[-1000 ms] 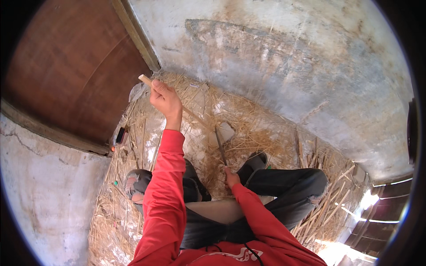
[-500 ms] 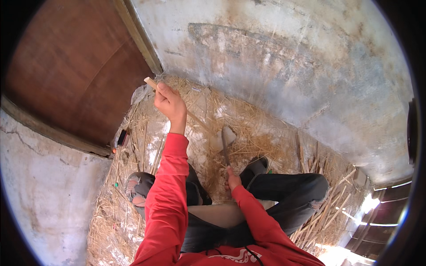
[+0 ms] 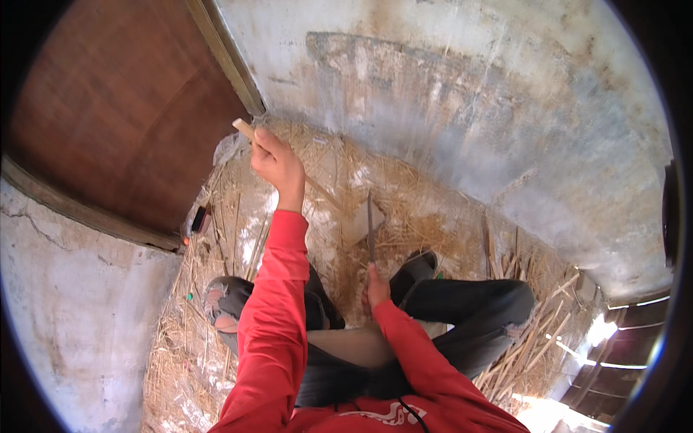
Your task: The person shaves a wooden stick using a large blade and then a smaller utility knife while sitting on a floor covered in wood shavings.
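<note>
Straw-littered ground beneath a stained wall is framing what I'm watching: my left hand (image 3: 276, 162) is fisting a pale cane strip (image 3: 243, 128) running from ten toward four o'clock, while my right hand (image 3: 376, 287), nearer my lap, is gripping a knife (image 3: 369, 225) pointing twelve o'clock.

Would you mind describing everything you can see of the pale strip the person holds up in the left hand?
The strip is a thin, flat, pale tan sliver, seemingly split cane or bamboo. The left hand grips it in a closed fist, raised at arm's length near the brown door's frame. One short end pokes up and left of the fist; a longer, fainter stretch runs down and right from it over the straw-covered floor. It looks straight and stiff. Where its lower end stops cannot be told.
</note>
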Demonstrator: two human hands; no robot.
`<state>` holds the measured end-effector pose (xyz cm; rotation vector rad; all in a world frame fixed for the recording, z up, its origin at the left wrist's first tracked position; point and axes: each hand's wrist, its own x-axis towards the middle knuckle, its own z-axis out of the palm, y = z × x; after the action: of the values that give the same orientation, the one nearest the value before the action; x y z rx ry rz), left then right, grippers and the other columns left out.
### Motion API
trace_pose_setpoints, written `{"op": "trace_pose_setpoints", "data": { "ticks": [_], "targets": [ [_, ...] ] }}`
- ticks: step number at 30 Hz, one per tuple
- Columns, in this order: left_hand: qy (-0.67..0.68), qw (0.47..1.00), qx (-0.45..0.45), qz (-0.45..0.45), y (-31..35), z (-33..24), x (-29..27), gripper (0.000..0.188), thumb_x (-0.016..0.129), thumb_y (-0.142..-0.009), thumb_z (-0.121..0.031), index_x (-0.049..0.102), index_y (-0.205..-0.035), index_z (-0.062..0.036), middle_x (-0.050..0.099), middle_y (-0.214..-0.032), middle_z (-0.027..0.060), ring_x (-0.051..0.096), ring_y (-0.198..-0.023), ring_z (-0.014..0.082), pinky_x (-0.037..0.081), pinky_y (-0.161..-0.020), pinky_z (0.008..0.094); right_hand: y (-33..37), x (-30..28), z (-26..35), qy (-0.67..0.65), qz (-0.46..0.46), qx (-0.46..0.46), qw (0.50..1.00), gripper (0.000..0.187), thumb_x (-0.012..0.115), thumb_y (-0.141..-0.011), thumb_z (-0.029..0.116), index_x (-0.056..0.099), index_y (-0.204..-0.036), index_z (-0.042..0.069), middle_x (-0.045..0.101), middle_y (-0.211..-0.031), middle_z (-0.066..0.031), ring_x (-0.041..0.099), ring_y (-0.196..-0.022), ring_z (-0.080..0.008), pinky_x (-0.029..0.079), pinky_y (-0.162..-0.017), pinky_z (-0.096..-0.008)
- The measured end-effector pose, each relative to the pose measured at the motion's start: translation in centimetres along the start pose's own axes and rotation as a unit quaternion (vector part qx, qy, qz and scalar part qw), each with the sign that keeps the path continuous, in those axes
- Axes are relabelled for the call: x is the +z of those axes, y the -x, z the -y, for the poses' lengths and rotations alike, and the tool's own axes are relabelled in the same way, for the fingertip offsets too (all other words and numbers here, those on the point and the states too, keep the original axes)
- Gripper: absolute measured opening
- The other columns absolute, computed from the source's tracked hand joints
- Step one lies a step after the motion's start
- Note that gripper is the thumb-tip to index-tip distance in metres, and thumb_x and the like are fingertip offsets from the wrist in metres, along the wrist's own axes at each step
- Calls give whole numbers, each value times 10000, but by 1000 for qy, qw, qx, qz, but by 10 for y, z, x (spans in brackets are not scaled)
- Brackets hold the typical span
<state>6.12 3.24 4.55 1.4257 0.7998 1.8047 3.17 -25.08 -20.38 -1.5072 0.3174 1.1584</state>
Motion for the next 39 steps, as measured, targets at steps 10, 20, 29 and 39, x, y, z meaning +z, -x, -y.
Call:
{"op": "trace_pose_setpoints", "data": {
  "ticks": [10,20,29,39],
  "targets": [
    [-84,993,23,-74,6,-1,12,566,439,-1053,-467,448,-677,-44,429,-555,-6,395,-517,86,325,-483,304,-18,-4,-24,72,-25,85,994,583,532,-958,601,467,-670,99,416,-545,-28,388,-411,-165,329,-406,-349],
    [-70,995,2,-71,7,-6,17,555,468,-1043,-463,470,-710,-19,409,-586,15,383,-561,119,331,-523,338,-7,3,-17,26,13,-122,992,625,574,-903,659,430,-656,103,391,-540,-21,379,-412,-166,333,-412,-350],
    [-98,989,9,-107,-3,-1,-5,549,452,-1050,-458,450,-692,-42,407,-574,-2,388,-543,105,335,-509,320,-24,3,-24,53,-44,-78,995,614,574,-918,629,438,-643,97,356,-513,-20,359,-407,-180,343,-419,-363],
    [-86,986,17,-142,-8,-1,-6,551,461,-1042,-477,529,-762,-7,432,-613,27,400,-589,145,343,-554,345,-4,11,-22,128,46,-15,991,590,553,-948,581,468,-698,54,398,-530,-39,405,-406,-185,356,-418,-379]
  ]
}}
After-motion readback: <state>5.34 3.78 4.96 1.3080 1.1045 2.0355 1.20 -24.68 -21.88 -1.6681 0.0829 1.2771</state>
